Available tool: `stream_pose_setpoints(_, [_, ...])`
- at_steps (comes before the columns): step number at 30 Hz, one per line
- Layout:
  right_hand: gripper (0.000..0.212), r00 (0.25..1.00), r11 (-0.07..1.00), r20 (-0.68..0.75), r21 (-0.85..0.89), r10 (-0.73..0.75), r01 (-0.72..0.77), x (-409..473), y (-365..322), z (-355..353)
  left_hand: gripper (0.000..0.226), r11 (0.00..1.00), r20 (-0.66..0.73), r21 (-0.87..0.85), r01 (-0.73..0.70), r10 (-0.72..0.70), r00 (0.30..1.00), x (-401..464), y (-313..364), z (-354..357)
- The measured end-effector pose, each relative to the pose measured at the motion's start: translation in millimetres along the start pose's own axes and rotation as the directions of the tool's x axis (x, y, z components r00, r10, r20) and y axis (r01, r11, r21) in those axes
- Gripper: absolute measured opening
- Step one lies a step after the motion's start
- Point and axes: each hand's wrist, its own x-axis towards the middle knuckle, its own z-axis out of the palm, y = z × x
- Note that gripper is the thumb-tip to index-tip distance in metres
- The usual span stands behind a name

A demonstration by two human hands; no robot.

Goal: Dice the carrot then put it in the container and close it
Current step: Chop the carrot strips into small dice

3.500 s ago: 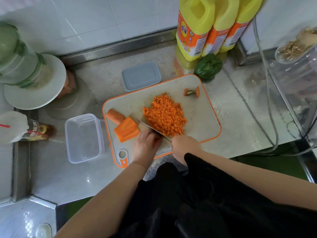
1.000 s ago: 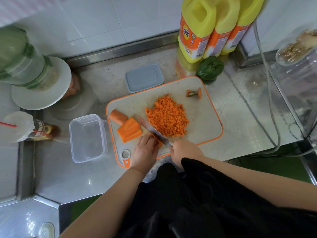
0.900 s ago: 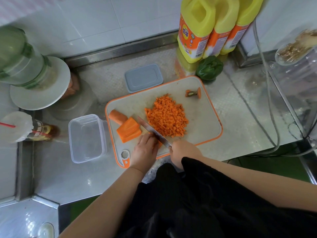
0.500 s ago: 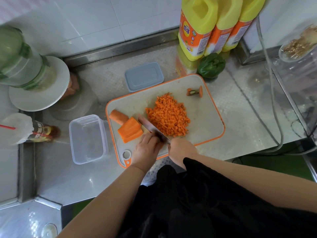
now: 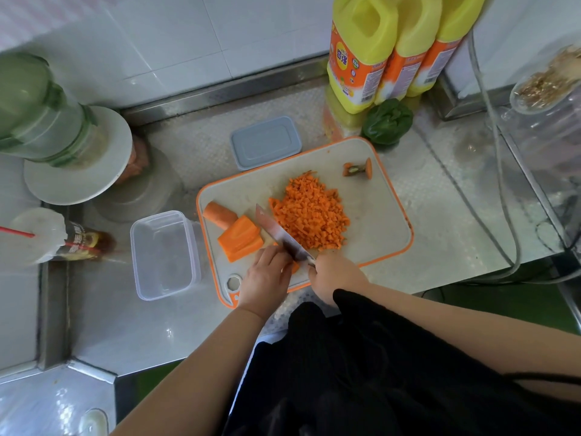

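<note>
1. At the far left of the bench (image 5: 125,325), a green bottle (image 5: 34,111) and a drink cup with a red straw (image 5: 41,234) are seen; they stand near the container and limit the room on that side.
2. The clear container (image 5: 163,254) is placed just beside the left edge of the cutting board (image 5: 377,215). It is open and no carrot is seen in it, so the filling is not yet done.
3. Its grey lid (image 5: 265,142) lies apart, behind the board, near the wall. The closing is judged to be the last step.
4. On the left part of the board, an uncut carrot end (image 5: 218,212) and a stack of carrot slabs (image 5: 240,239) are waiting to be diced.
5. The left hand (image 5: 265,278) is laid with curled fingers on a small carrot piece, mostly hidden, next to the blade.
6. The knife (image 5: 279,234) is gripped at its handle by the right hand (image 5: 334,276); the blade points away, between the slabs and the pile.
7. A large pile of diced carrot (image 5: 311,215) lies at the middle of the board. More than half of the cutting is judged as done.
8. The carrot top (image 5: 358,168) is set aside at the far right corner. Open board surface is left on the right; the near board edge is close to the bench edge.
</note>
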Motion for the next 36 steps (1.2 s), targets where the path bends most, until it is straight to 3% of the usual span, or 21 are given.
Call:
stream_pose_setpoints(8, [0.021,0.999,0.999,0.011,-0.003,0.041,-0.041,9.3,-3.2,14.3,0.024,0.999,-0.008,0.003,-0.046,0.046,0.999,3.0,-4.7,3.0])
stream_pose_setpoints(20, [0.026,0.998,0.984,-0.022,0.169,0.054,-0.049,26.7,-6.2,15.5,0.024,0.995,-0.014,0.029,-0.096,0.097,0.995,4.0,-5.7,1.9])
stream_pose_setpoints(30, [0.032,0.998,0.987,-0.029,0.155,0.053,-0.047,10.9,-0.8,5.8,0.024,0.996,-0.048,0.046,-0.072,0.074,0.996,-5.7,-5.7,-5.7])
stream_pose_setpoints(36, [0.036,0.999,0.996,-0.035,0.083,0.014,-0.011,6.5,-6.8,10.5,0.028,0.999,0.023,0.030,-0.025,0.024,0.999,-3.3,-2.9,-3.6])
